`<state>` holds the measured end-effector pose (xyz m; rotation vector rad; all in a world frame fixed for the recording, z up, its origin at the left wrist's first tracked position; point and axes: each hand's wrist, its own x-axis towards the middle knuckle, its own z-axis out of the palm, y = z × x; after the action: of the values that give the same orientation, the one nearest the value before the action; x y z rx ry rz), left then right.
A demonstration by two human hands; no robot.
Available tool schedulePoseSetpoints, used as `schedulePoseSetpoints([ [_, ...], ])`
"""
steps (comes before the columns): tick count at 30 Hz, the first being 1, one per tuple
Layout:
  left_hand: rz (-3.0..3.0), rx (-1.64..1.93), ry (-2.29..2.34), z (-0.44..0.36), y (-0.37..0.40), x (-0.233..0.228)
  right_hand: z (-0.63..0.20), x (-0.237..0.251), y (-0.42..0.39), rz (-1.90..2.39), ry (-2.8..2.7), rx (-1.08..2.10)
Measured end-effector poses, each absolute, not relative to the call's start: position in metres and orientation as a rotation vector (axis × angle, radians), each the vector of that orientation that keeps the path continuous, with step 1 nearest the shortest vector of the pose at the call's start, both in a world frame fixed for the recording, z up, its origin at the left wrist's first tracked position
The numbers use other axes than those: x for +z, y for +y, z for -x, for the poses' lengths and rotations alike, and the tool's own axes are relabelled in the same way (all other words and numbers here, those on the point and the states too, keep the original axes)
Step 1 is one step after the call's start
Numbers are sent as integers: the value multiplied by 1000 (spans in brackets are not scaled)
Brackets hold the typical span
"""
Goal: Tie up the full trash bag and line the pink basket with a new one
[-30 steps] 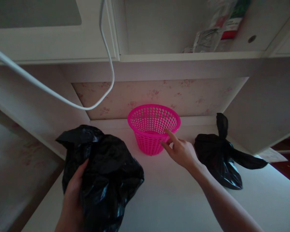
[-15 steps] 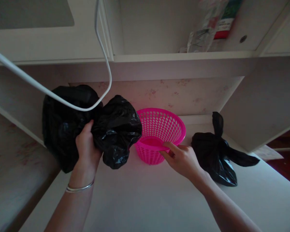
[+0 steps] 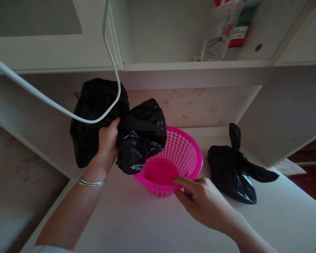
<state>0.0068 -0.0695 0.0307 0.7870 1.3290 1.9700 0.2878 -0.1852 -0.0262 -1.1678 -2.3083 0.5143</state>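
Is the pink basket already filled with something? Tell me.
No: the pink basket shows a bare bottom, the black bag is held above its rim by the left hand.

Your black bag (image 3: 137,137) covers the near-left rim of the pink basket (image 3: 185,154), and your left hand's fingers (image 3: 113,128) sink out of sight into its folds. The packets on the shelf (image 3: 226,31) are cut off by the top edge, their print too blurred to read.
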Motion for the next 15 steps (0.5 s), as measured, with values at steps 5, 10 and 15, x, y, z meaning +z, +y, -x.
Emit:
schedulePoseSetpoints([
  [5,-1249,1760,1304,-29,-68,11,-296,1,-189,1018,-2209,1046],
  [10,-1703,1568,1410,-38,-66,15,-293,30,-134,975,-1622,1053],
  [15,-1829,1529,1337,-58,-53,28,-282,62,-59,1013,-1509,910],
])
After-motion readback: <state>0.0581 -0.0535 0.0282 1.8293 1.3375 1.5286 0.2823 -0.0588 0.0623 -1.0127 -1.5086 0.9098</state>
